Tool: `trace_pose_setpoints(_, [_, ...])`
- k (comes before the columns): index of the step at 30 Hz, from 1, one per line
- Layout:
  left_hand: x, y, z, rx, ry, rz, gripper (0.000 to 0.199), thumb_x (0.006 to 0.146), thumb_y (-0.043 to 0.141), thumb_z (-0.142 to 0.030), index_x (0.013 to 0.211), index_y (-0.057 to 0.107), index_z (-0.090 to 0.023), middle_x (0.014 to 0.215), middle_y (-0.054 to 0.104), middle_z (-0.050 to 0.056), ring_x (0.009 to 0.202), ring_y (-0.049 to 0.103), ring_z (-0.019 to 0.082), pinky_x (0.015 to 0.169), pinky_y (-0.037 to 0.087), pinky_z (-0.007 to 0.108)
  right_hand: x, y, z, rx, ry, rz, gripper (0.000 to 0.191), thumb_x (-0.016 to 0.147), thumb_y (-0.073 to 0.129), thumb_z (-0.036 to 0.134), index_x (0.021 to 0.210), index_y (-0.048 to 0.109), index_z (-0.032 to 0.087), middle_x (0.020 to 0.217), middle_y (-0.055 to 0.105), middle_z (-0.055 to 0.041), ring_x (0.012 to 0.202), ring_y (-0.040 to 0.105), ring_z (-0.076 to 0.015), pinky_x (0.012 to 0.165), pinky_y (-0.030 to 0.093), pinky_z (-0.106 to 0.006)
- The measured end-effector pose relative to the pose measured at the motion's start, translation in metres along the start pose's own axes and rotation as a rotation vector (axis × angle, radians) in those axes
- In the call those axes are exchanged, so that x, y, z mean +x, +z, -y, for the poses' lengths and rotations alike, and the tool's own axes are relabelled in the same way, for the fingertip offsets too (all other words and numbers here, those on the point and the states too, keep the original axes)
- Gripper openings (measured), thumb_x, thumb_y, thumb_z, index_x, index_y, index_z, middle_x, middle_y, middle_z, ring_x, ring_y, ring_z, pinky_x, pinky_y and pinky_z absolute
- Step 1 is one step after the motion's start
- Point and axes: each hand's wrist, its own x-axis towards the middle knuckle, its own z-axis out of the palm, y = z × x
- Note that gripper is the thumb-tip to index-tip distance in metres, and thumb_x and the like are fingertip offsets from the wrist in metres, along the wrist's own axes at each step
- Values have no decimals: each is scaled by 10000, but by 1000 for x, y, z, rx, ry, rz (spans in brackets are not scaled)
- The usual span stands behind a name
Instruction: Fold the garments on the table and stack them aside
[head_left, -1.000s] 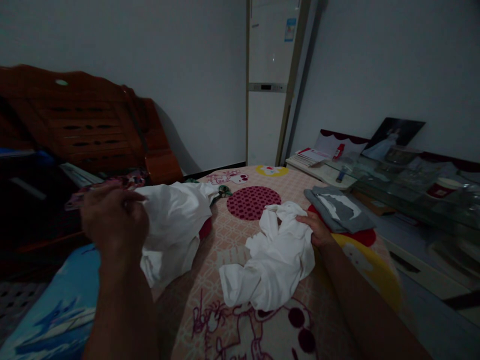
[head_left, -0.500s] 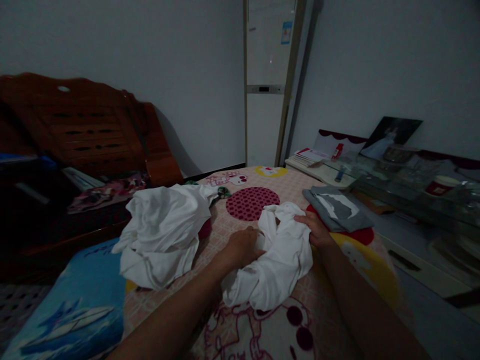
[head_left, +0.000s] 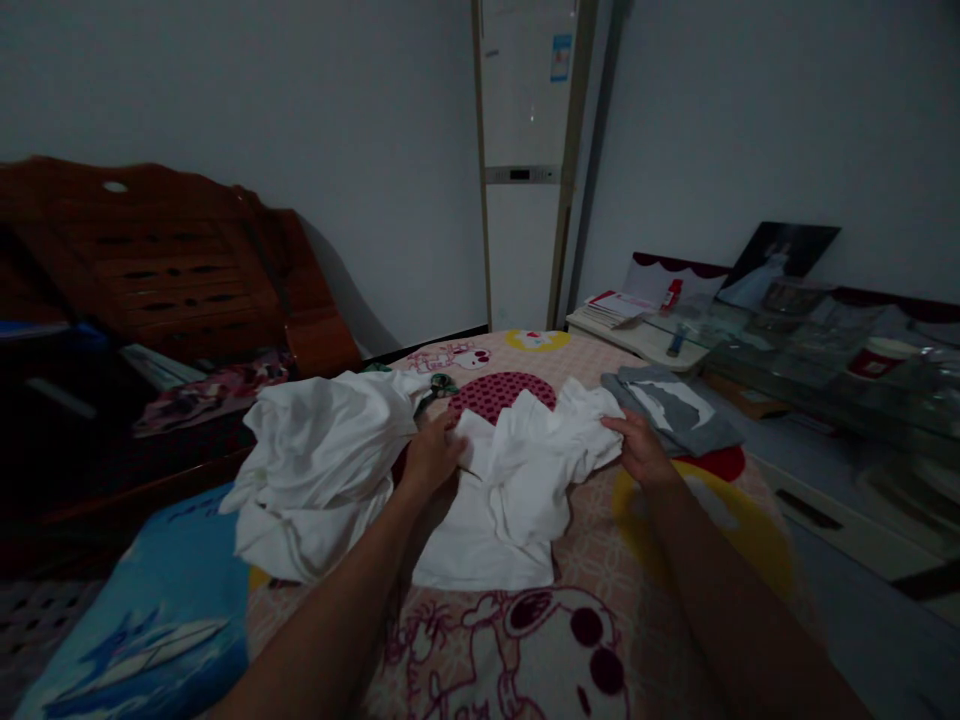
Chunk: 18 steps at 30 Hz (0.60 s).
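Observation:
Between my hands a white T-shirt (head_left: 517, 490) lies partly spread and creased on a pink patterned cover (head_left: 592, 560). My left hand (head_left: 432, 452) pinches its left edge, near the large dark pink dot. On the opposite side my right hand (head_left: 634, 446) grips the upper right part, fingers closed on the cloth. To the left rests a heap of crumpled white clothing (head_left: 322, 460), close to my left wrist. A folded grey garment with a white print (head_left: 679, 412) lies just beyond my right hand.
A blue printed cloth (head_left: 165, 610) covers the near left. Behind it stands a wooden bench (head_left: 172, 270) with things on its seat. On the right is a glass-topped cabinet (head_left: 787, 370) with a paper cup (head_left: 877, 360) and papers (head_left: 619, 308). A tall air conditioner (head_left: 521, 250) stands in the corner.
The bunched T-shirt has been opened out flatter and wider. My left hand has moved left and slightly away from me with its edge; my right hand has stayed nearly in place.

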Motion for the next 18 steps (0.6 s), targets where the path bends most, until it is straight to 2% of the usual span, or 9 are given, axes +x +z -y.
trace_pose_setpoints(2, [-4, 4, -5, 157, 106, -54, 390, 733, 587, -204, 1108, 685, -165, 1171, 682, 124, 1067, 623, 269, 927, 482, 374, -2, 4, -1, -35, 16, 37, 339, 585, 794, 309, 903, 702, 233, 908, 770, -67, 943, 694, -317, 845, 523, -430])
trace_pose_setpoints(3, [-6, 6, -10, 172, 129, -33, 325, 770, 565, -213, 1063, 698, -169, 1136, 695, 118, 1024, 638, 253, 894, 485, 352, -2, 5, -2, -46, 18, 46, 354, 586, 795, 317, 915, 702, 228, 908, 770, -69, 940, 695, -317, 840, 522, -426])
trace_pose_setpoints(5, [-11, 13, -18, 179, 128, 105, 223, 844, 525, -261, 918, 716, -174, 956, 727, 93, 861, 660, 217, 780, 480, 310, -2, 5, -3, -54, 15, 47, 366, 586, 796, 327, 924, 703, 222, 911, 772, -72, 929, 698, -312, 831, 522, -415])
trace_pose_setpoints(7, [-16, 19, -24, 230, 113, 229, 228, 866, 539, -319, 802, 703, -173, 811, 718, 79, 757, 644, 203, 703, 439, 292, -1, 3, -3, -54, 22, 46, 360, 584, 797, 324, 915, 708, 215, 909, 773, -73, 920, 701, -308, 822, 526, -407])
trace_pose_setpoints(11, [-21, 29, -26, 322, 91, 350, 191, 809, 614, -318, 688, 637, -171, 704, 661, 51, 686, 587, 180, 621, 341, 271, -1, 0, -2, -46, 37, 51, 376, 584, 812, 321, 931, 716, 214, 907, 778, -63, 915, 707, -299, 806, 539, -389])
trace_pose_setpoints(14, [-22, 30, -25, 243, 93, 430, 148, 762, 585, -224, 625, 570, -172, 602, 562, -5, 616, 511, 142, 586, 290, 255, -6, 0, 3, -42, 53, 119, 438, 593, 833, 343, 996, 715, 218, 933, 779, -56, 938, 711, -291, 820, 549, -383])
trace_pose_setpoints(16, [-21, 28, -25, 134, 109, 398, 179, 747, 575, -227, 587, 513, -176, 567, 494, -27, 594, 466, 128, 581, 283, 247, -9, 1, 7, -49, 75, 208, 485, 597, 846, 333, 1048, 709, 219, 985, 776, -60, 976, 707, -287, 849, 550, -381])
trace_pose_setpoints(18, [-19, 24, -24, -77, 80, 330, 222, 762, 579, -295, 596, 487, -181, 569, 467, -35, 582, 448, 120, 571, 302, 237, -13, 3, 10, -66, 102, 295, 544, 586, 857, 286, 1101, 697, 221, 1039, 769, -64, 1010, 702, -284, 873, 548, -379])
